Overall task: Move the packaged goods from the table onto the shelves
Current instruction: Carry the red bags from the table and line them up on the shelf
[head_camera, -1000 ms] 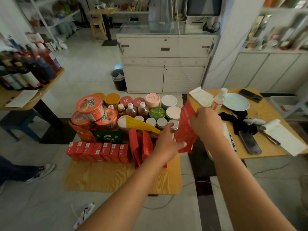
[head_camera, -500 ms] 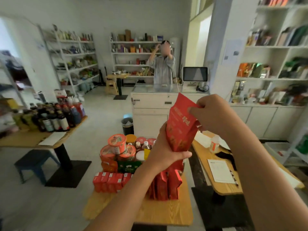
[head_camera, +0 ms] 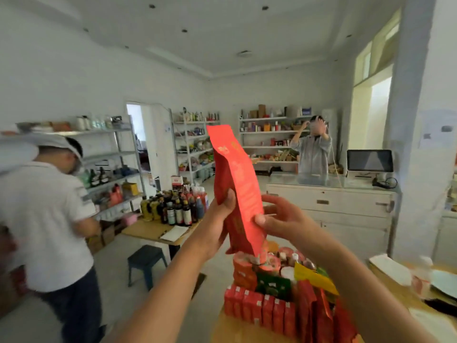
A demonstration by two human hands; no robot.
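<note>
Two hands hold one red pouch (head_camera: 235,174) upright in the air, above the far end of the tabletop (head_camera: 237,330) with the goods. The left hand (head_camera: 217,219) has its grip closed round the lower left side of the red pouch, with the thumb on the front. The right hand (head_camera: 284,219) pinches the lower right edge with the thumb, and its other fingers are loosely spread.

Below the red pouch stand round instant-noodle cups (head_camera: 269,264), one green box (head_camera: 273,284) and one yellow bag (head_camera: 311,276). There is also a row of small red boxes (head_camera: 259,308), about six, but the blur makes the count unsure. Several more red pouches (head_camera: 321,315) stand upright below and to the right.

Left of the red pouch is a second tabletop (head_camera: 148,231) with many dark bottles (head_camera: 173,209) and one sheet of paper (head_camera: 174,232), and one blue stool (head_camera: 146,263) beside it. Far to the left one person in a white shirt (head_camera: 49,219) is bending. Behind the red pouch three shelf units (head_camera: 193,144) stand along the walls, already carrying goods. To the right of it are one white counter (head_camera: 333,201), one monitor (head_camera: 369,160) on it, and a second person (head_camera: 312,154) behind it.
</note>
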